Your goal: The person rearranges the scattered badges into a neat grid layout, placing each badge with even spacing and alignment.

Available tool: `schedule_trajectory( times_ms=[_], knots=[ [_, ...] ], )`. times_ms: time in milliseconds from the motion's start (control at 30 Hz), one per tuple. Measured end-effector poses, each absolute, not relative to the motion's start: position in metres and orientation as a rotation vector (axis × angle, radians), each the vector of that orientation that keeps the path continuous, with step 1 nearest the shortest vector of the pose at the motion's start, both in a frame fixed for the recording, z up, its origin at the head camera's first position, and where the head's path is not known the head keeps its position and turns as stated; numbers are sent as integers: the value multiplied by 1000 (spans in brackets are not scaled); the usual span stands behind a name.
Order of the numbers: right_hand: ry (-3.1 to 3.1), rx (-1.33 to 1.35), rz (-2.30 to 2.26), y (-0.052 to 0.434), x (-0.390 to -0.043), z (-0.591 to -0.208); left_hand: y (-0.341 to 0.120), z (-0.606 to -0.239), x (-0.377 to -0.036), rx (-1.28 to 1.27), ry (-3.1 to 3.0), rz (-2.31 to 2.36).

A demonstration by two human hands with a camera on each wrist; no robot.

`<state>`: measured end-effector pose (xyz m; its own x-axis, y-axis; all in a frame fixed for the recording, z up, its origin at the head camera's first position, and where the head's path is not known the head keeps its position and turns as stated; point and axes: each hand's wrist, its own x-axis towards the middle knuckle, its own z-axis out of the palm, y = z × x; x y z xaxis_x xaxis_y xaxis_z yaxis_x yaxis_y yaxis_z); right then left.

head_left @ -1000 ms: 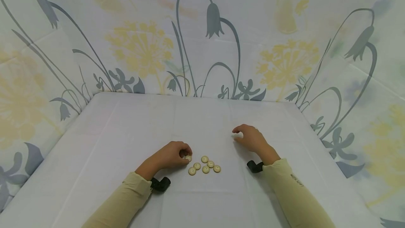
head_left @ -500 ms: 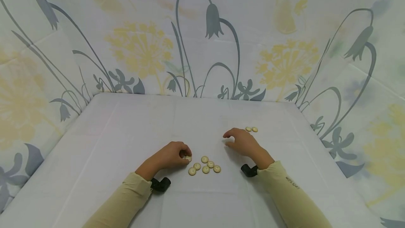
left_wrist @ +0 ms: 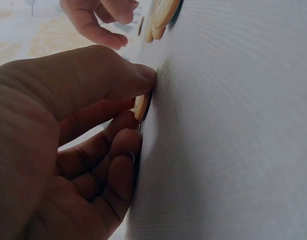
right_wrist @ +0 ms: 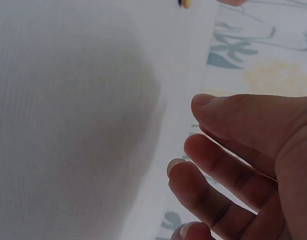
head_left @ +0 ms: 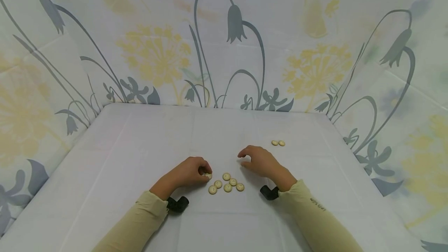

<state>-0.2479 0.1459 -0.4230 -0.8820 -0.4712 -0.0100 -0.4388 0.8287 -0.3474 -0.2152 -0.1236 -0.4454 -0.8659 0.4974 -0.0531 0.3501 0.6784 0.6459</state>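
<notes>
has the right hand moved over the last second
Yes. The right hand has drawn back toward the person and to the left, away from the two buttons it had covered, and now sits nearer the cluster of buttons beside the left hand.

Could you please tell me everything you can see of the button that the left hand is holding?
The button is a small round disc, cream to pale tan, looking like plastic or wood. The left hand pinches it between thumb and curled fingers, mostly covering it. In the left wrist view it stands on edge against the white cloth. It lies just left of the loose buttons, apart from them.
</notes>
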Motion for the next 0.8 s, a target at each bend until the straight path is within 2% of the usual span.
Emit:
schedule_trajectory(
  times_ms=[800],
  knots=[
    [2801,-836,-527,121,-232,-425,-123,-445,-216,688,2662,958]
  ],
)
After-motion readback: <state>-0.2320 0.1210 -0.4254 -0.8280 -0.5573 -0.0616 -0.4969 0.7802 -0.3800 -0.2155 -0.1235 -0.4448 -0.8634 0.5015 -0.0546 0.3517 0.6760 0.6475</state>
